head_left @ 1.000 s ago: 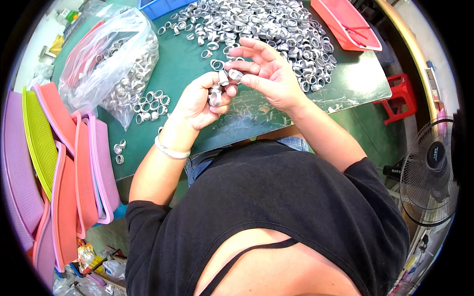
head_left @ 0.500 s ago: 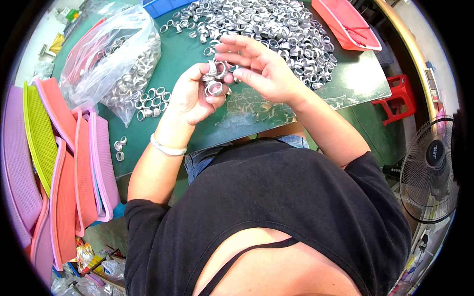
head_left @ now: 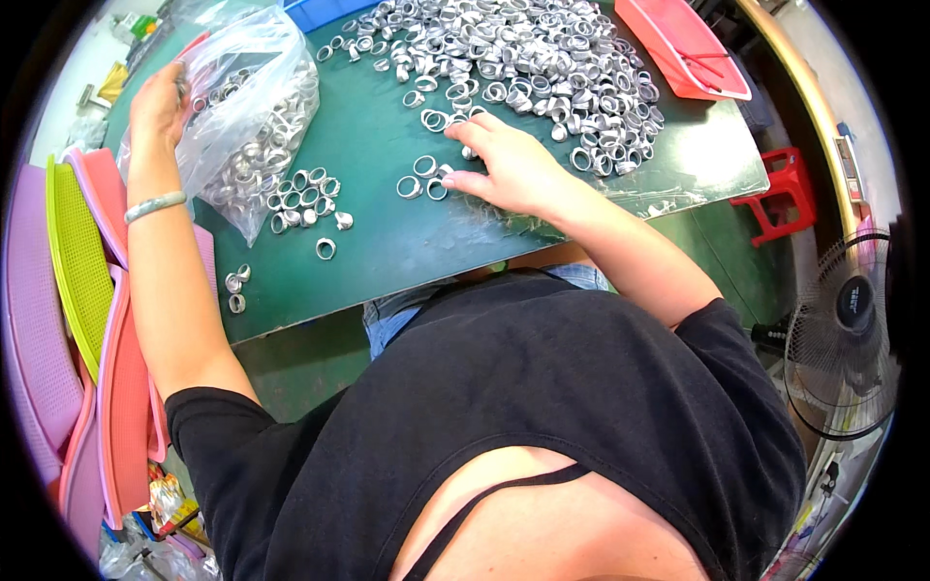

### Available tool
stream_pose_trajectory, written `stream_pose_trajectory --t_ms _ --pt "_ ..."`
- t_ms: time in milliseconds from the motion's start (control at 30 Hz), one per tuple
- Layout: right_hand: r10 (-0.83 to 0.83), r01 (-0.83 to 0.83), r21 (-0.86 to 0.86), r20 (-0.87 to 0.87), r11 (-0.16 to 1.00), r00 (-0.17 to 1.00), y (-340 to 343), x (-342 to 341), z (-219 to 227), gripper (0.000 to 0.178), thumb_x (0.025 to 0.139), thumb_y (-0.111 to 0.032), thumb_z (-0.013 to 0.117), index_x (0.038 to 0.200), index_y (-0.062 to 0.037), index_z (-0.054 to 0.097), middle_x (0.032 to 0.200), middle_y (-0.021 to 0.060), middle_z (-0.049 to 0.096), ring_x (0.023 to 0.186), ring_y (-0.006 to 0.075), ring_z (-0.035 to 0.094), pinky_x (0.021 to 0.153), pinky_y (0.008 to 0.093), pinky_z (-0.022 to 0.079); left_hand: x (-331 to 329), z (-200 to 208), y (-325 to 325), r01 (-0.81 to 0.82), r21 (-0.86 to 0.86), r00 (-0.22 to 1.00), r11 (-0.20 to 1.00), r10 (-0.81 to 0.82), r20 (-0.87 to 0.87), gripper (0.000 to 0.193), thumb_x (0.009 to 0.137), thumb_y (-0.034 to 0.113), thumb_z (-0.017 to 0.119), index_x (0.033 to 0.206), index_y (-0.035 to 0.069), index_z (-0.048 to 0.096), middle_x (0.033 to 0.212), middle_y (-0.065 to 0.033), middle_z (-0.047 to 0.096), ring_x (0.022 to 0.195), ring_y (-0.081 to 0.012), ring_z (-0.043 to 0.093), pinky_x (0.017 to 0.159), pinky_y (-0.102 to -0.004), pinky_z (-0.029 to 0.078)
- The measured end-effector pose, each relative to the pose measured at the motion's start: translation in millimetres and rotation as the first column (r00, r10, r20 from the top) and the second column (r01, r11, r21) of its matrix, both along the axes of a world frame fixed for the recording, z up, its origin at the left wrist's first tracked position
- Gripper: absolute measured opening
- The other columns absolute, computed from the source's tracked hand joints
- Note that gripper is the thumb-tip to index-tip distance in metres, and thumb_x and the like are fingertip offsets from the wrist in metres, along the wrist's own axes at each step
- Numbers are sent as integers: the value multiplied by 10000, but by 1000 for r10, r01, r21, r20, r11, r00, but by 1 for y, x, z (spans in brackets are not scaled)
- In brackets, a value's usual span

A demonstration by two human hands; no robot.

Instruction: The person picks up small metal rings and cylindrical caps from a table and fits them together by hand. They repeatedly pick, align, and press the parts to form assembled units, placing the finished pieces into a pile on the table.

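Observation:
My left hand (head_left: 158,108) is at the mouth of a clear plastic bag (head_left: 208,160) that holds many silver metal rings. Its fingers are curled, and a bit of grey metal shows between them, seemingly rings. My right hand (head_left: 511,167) rests low over the green table, palm down with thumb and fingers apart. Beneath and beside its fingertips lie several loose rings (head_left: 410,188), some partly covered by the hand. Just beyond it spreads a large heap of similar rings (head_left: 542,58).
A small cluster of rings (head_left: 302,200) lies beside the bag, with a few stray ones (head_left: 236,281) near the table's left edge. Stacked plastic baskets (head_left: 82,281) crowd the left. A red tray (head_left: 678,48) sits far right; beyond the table are a red stool (head_left: 780,198) and a fan (head_left: 852,300).
My left hand has moved from the middle to the bag at far left. My right hand has lowered onto the table. Rings formerly held in my left hand's fingers now lie loose near the right hand.

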State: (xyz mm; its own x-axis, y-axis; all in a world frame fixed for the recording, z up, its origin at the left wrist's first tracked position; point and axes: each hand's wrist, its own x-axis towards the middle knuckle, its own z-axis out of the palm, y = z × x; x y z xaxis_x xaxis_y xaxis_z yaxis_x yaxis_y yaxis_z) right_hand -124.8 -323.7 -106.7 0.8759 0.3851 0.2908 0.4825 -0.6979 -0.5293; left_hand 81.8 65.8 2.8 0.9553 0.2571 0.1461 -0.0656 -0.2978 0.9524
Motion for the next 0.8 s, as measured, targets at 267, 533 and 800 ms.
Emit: stream_pose_trajectory --t_ms 267,533,800 --pt "-1 -5 50 128 999 992 -2 11 -22 252 741 3 593 992 -12 576 954 130 542 829 299 582 719 358 480 -83 -35 -90 -358 715 764 600 -252 594 310 733 217 653 1016 92 653 1086 -170 597 1043 -321 548 914 -374 421" --pt "6 -15 70 118 997 993 1 11 -14 183 725 51 561 895 -5 598 871 129 557 772 308 584 684 351 481 -182 -89 -186 428 743 717 514 -694 68 220 718 92 669 936 62 652 975 -112 592 942 -293 546 830 -376 437" --pt "-24 27 97 -24 995 999 -24 10 -11 135 728 46 575 856 7 591 781 114 575 721 245 594 671 309 480 -171 -105 -221 450 818 722 358 -684 -98 130 715 97 662 833 42 657 899 -96 577 876 -271 529 776 -357 427"
